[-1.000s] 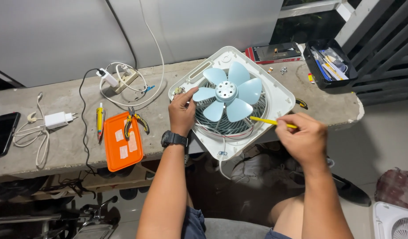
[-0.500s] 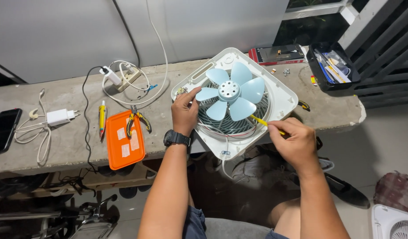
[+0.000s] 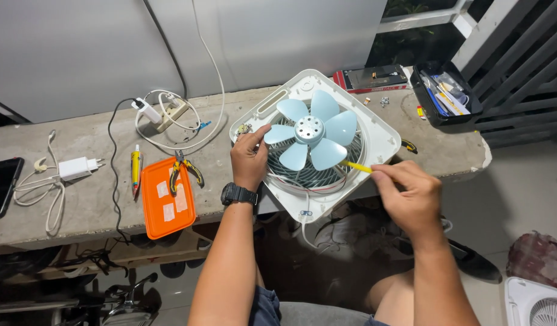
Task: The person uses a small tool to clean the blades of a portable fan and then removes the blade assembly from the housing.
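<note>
A white square fan housing (image 3: 384, 136) with light blue blades (image 3: 312, 133) lies tilted on a concrete ledge (image 3: 79, 205), overhanging its front edge. My left hand (image 3: 249, 158), with a black watch on the wrist, grips the housing's left rim next to a blade. My right hand (image 3: 408, 196) holds a thin yellow-handled tool (image 3: 356, 166) whose tip points in under the blades at the lower right of the grille. A white cable hangs from the housing's bottom corner.
An orange case (image 3: 167, 199) with pliers (image 3: 185, 169) on it and a yellow tester pen (image 3: 135, 166) lie to the left. Farther left are a charger (image 3: 76, 168) and a phone (image 3: 2, 187). A power strip (image 3: 170, 113), a black parts tray (image 3: 444, 96) and another fan (image 3: 538, 302) on the floor are around.
My right hand has moved the yellow tool in from the right so its tip sits under the blades. The left hand keeps its grip on the housing rim.
</note>
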